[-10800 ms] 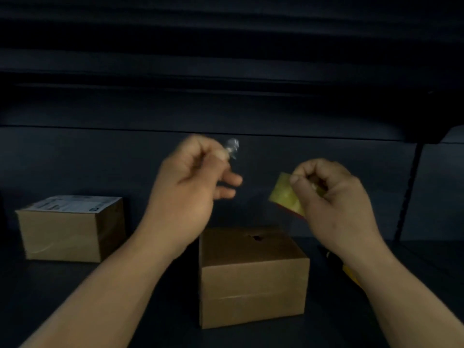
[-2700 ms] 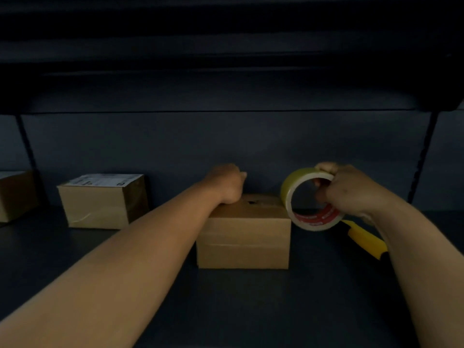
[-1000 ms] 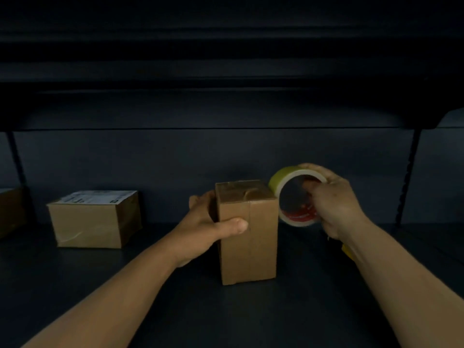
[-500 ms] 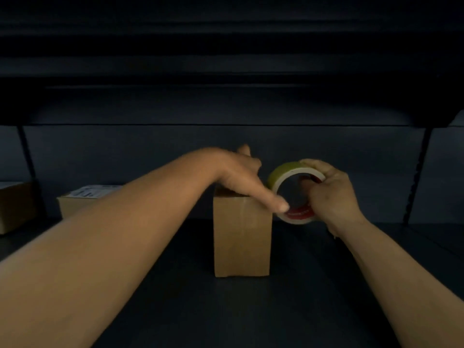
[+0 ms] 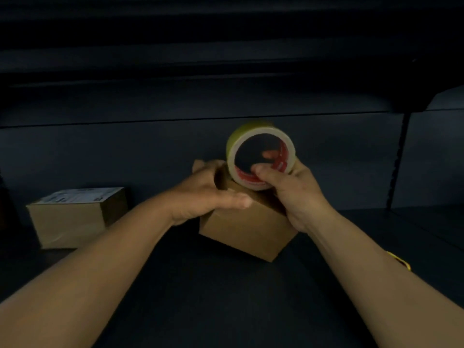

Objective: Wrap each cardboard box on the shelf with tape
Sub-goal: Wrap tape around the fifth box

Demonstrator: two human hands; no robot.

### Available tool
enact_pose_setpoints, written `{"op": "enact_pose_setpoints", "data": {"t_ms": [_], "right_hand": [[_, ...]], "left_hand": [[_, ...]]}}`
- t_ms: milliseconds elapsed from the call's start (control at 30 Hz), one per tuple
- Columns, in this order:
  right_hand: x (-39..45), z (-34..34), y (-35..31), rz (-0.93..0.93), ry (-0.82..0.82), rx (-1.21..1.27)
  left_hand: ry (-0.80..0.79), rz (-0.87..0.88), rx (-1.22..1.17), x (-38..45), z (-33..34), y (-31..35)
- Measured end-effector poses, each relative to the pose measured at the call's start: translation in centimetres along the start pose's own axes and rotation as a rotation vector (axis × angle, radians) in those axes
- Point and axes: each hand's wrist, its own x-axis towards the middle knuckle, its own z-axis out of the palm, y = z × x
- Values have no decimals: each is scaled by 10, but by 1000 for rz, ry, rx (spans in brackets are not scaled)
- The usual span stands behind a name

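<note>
A small plain cardboard box (image 5: 247, 232) sits tilted in the middle of the dark shelf (image 5: 226, 297). My left hand (image 5: 208, 197) grips its upper left part, thumb stretched across the near face and fingers over the far edge. My right hand (image 5: 293, 192) holds a yellowish tape roll (image 5: 261, 154) with a red-printed core, thumb inside the core, right over the box's top. A second cardboard box (image 5: 75, 217) with a white label on top stands at the left.
The shelf's dark back wall (image 5: 150, 151) rises just behind the boxes and an upper shelf hangs overhead. A slotted upright (image 5: 396, 162) runs down at the right. A yellow object (image 5: 399, 259) peeks out behind my right forearm.
The box stood upright on end half a second ago; now it is tipped over and tilted. My left hand moved from pointing across the top to gripping it. The tape roll rose above the box.
</note>
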Motion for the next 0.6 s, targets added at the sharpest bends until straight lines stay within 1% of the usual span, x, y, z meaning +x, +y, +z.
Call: {"op": "enact_pose_setpoints", "data": {"t_ms": [133, 233, 267, 333, 400, 500, 600], "right_hand": [[-1, 11, -3, -77, -65, -222], [2, 22, -5, -66, -117, -323], [4, 20, -6, -51, -97, -312], [10, 6, -7, -12, 22, -233], [14, -14, -10, -6, 133, -231], [19, -32, -11, -49, 147, -278], [23, -35, -11, -66, 142, -304]], "left_hand": [[-1, 8, 17, -12, -1, -11], [16, -18, 14, -19, 4, -23], [26, -29, -1, -22, 5, -30], [66, -73, -45, -27, 4, -44], [70, -98, -66, -29, 1, -51], [18, -96, -71, -26, -1, -53], [1, -91, -119, -24, 0, -55]]}}
